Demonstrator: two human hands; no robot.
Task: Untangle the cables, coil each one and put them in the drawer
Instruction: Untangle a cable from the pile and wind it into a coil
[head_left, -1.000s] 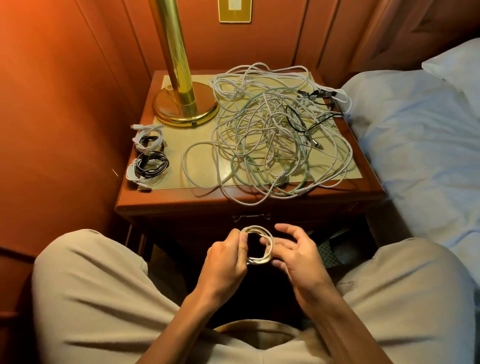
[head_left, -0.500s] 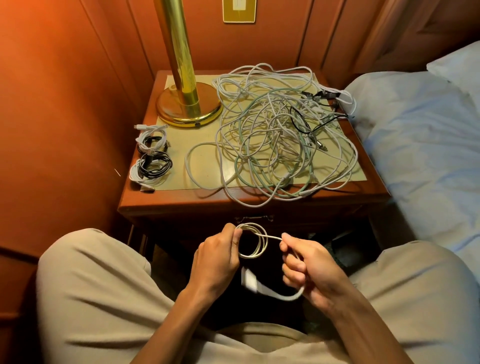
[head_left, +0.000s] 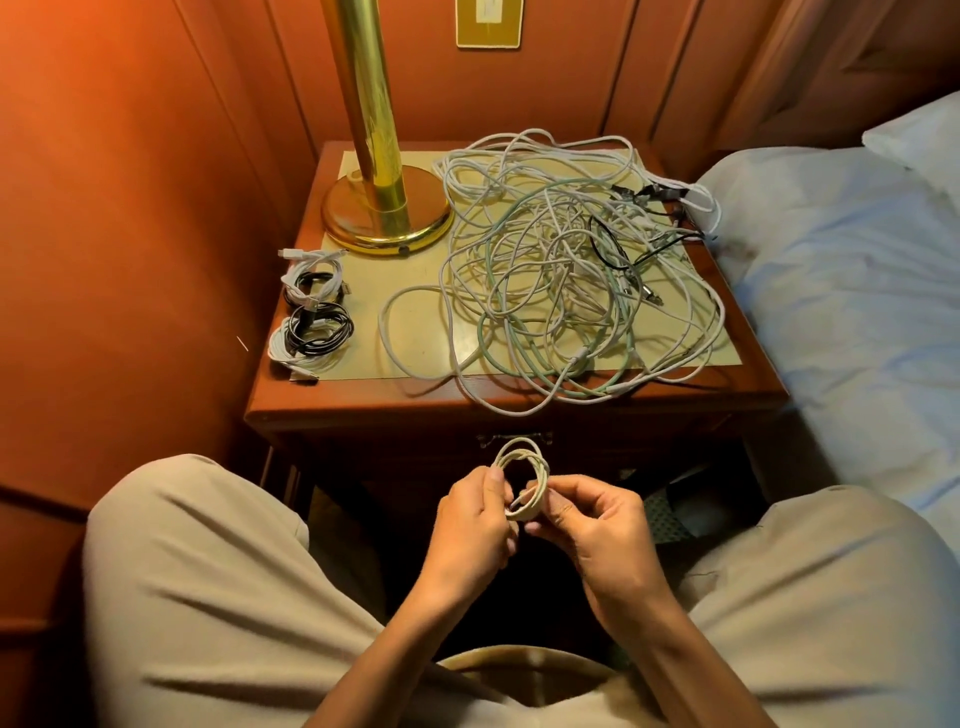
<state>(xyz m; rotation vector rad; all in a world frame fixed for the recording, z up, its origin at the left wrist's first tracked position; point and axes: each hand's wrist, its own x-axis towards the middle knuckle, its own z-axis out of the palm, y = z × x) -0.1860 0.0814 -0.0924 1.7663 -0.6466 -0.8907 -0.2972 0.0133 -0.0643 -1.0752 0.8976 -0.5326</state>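
A small coil of white cable (head_left: 524, 467) is held between my knees, just in front of the nightstand drawer's brass handle (head_left: 514, 439). My left hand (head_left: 472, 525) pinches the coil's left side with thumb and fingers. My right hand (head_left: 597, 530) pinches its right lower side. On the nightstand top (head_left: 415, 306) lies a large tangle of white, pale green and black cables (head_left: 566, 275). Several coiled white and black cables (head_left: 311, 317) sit at the top's left edge. The drawer looks closed.
A brass lamp base (head_left: 387, 218) stands at the back left of the nightstand. A bed with pale sheets (head_left: 852, 322) is on the right. Wood-panelled wall encloses the left and back. My knees in beige trousers flank the hands.
The loose tail that hung from my right hand half a second ago has been wound in; both hands now hold the coil close together.
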